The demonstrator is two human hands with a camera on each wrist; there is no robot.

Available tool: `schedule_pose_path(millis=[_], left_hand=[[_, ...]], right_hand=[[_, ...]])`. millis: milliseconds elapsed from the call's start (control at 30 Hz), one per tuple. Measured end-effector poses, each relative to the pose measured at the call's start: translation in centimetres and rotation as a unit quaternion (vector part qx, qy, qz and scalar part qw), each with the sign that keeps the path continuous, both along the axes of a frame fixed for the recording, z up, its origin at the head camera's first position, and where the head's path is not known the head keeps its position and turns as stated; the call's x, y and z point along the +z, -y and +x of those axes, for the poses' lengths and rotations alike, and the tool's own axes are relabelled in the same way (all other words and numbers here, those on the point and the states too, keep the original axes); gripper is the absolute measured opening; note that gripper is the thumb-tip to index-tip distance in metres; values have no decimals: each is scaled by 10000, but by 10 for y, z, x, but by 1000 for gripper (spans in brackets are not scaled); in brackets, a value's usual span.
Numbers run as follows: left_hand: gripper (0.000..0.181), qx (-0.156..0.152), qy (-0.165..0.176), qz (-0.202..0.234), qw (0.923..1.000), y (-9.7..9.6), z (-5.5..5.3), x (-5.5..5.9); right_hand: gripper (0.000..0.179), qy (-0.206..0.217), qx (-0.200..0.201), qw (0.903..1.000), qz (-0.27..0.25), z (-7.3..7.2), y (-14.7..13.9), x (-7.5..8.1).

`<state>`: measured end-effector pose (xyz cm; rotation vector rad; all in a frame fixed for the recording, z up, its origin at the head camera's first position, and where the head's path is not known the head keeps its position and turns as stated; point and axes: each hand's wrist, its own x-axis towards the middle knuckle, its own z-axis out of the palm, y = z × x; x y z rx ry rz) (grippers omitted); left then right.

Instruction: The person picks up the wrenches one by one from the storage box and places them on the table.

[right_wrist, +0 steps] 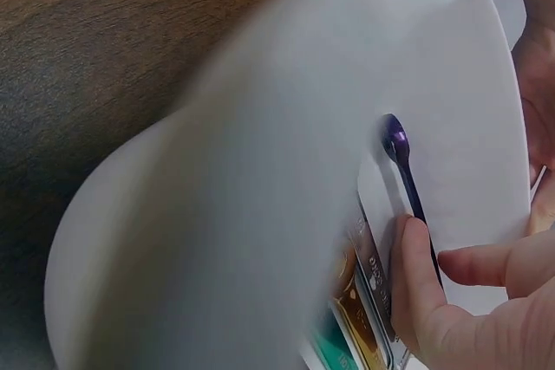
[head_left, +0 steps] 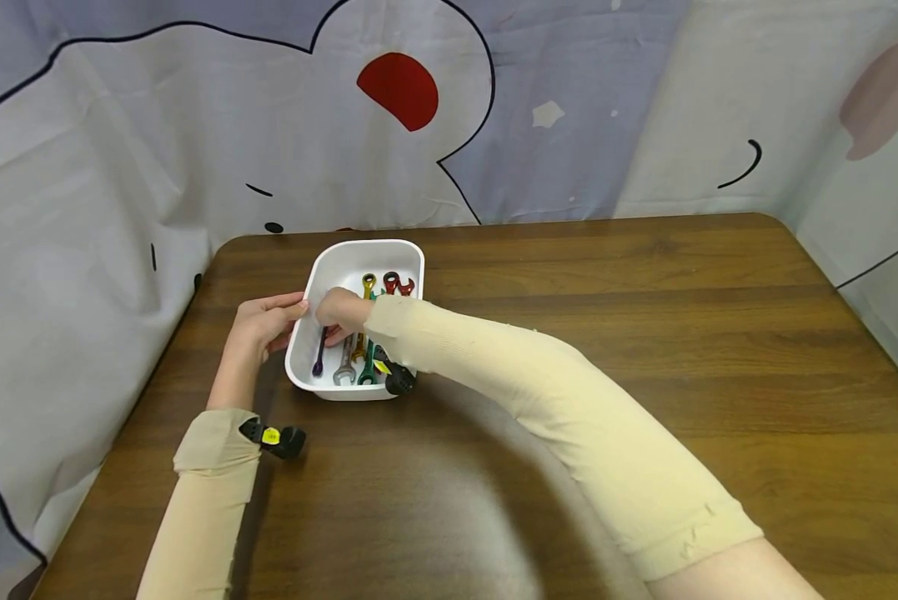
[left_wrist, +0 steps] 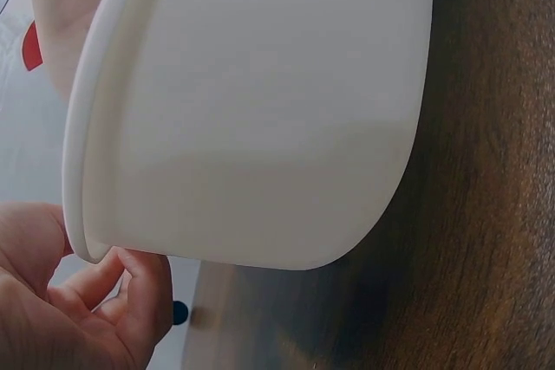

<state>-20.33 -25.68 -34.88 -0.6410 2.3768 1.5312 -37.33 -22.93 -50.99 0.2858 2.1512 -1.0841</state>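
A white plastic bin [head_left: 336, 265] stands on the table with several coloured combination wrenches in it. At its left side my left hand [head_left: 257, 327] pinches the rim between thumb and fingers. My right hand [head_left: 342, 310] reaches down inside the bin. In the right wrist view its thumb and fingertips [right_wrist: 416, 236] lie at either side of the shaft of a purple wrench [right_wrist: 399, 140], pinching it along the bin's left part. Beside it lie a silver wrench [head_left: 345, 368], a gold wrench [head_left: 369, 283] and a green wrench [head_left: 368, 372]. My right wrist hides their middles.
Two red wrench ends [head_left: 391, 282] show at the bin's far right. The brown wooden table [head_left: 644, 333] stretches to the right and front. Behind it hangs a printed curtain [head_left: 216, 150]. A small black camera [head_left: 287, 442] is strapped on each wrist.
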Motion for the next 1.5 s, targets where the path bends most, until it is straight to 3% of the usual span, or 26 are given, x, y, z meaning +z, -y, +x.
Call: schedule_pose_path(millis=[133, 233, 333, 367, 400, 433, 500, 567, 600, 633, 733, 833, 1100, 1267, 1500], left_hand=[[51, -4, -28, -16, 10000, 0, 0, 0], [51, -11, -44, 3, 10000, -1, 0, 1], [50, -5, -33, -29, 10000, 0, 0, 1], [50, 0, -24, -43, 10000, 0, -1, 1], [50, 0, -21, -59, 10000, 1, -1, 1], [49, -4, -24, -84, 10000, 1, -1, 1], [49, -12, -39, -105, 9999, 1, -2, 1], [50, -25, -61, -117, 9999, 1, -2, 1], [50, -32, -76, -123, 9999, 1, -2, 1], [50, -34, -81, -131, 9999, 1, -2, 1], [50, -38, -66, -148, 9999, 0, -2, 2], [49, -28, -51, -143, 9999, 0, -2, 2], [49, 6, -69, -150, 9999, 0, -1, 1], [49, 9, -67, -188, 9998, 0, -1, 2], [48, 47, -37, -258, 9996, 0, -1, 1]], right_hand=[[17, -68, 69, 9998, 188, 24, -12, 35], [21, -306, 23, 9995, 21, 33, -18, 42], [37, -353, -51, 9992, -196, 41, -26, 52], [37, -505, -66, 9983, -289, 54, -34, 66], [38, -468, -119, 9982, -348, 56, -36, 68], [39, -441, -166, 9984, -306, 67, -43, 84], [31, -416, -169, 9980, -453, 79, -52, 101], [25, -400, -88, 9973, -605, 98, -67, 128], [23, -359, -57, 9971, -672, 99, -69, 129], [23, -372, 10, 9966, -739, 111, -78, 145], [20, -381, 160, 9955, -850, 125, -90, 163], [17, -323, 159, 9960, -816, 128, -91, 168], [13, -20, 156, 9963, -845, 115, -89, 164], [21, -119, 148, 9971, -741, 116, -90, 167], [17, -290, 361, 9946, -931, 123, -96, 173]])
